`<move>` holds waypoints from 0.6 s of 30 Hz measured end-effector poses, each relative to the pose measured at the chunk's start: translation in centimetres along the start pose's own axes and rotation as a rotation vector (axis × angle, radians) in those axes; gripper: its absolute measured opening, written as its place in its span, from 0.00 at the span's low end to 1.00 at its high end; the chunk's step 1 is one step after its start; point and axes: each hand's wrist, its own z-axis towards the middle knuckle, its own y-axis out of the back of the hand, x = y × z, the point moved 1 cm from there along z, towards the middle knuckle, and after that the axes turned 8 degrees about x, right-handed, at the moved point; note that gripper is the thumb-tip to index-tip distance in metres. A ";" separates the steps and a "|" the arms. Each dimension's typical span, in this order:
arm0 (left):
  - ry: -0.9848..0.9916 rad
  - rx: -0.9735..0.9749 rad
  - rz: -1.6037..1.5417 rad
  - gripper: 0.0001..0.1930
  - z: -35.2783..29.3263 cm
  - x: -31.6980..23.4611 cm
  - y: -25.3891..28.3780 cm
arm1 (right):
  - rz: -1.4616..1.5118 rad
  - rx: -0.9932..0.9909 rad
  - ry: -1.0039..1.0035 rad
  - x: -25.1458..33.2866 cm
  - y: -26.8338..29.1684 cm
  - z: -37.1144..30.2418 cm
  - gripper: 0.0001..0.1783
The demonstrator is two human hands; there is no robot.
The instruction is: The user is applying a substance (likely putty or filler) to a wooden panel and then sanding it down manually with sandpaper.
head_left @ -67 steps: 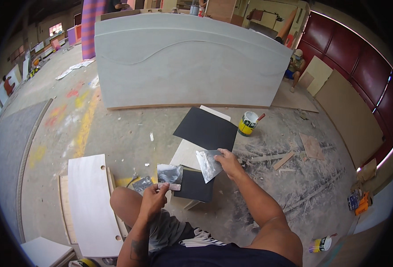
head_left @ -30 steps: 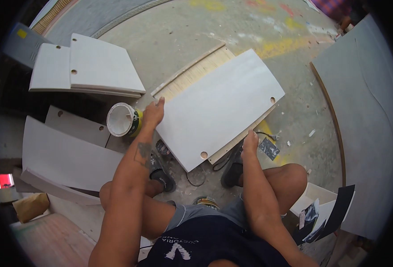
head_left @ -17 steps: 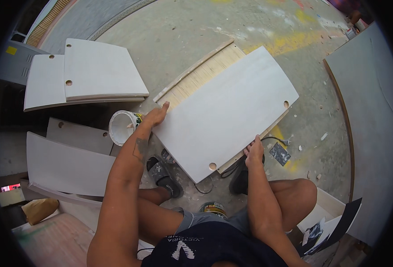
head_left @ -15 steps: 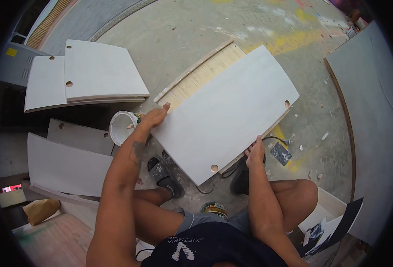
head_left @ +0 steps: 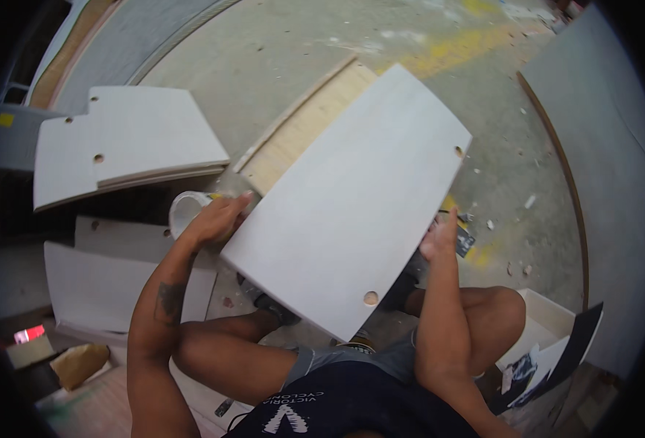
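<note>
A white panel (head_left: 344, 204) spans the space between a person's two hands, overlapping a pale board (head_left: 300, 128) in this view; whether the two touch cannot be told. Broad and seemingly stiff, the panel looks moderately heavy, its smooth face likely slippery, its corners prone to chipping. A bucket (head_left: 185, 212) stands beside the left hand (head_left: 221, 217), which grips one long edge; the right hand (head_left: 438, 235) grips the opposite edge, fingers partly hidden. Mid-edge holds should balance best, clear of the round hole (head_left: 370, 298) near one corner.
</note>
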 end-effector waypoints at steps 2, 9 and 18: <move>0.035 0.090 -0.057 0.33 0.1 0.2 -0.5 | 0.078 0.028 0.056 0.6 0.5 0.6 0.58; -0.109 0.036 -0.063 0.31 -0.6 -0.4 -2.3 | 0.186 0.245 0.118 0.2 0.5 0.8 0.60; -0.035 0.014 0.040 0.27 -5.4 -3.9 -0.4 | 0.266 0.302 0.259 -1.7 0.3 0.8 0.60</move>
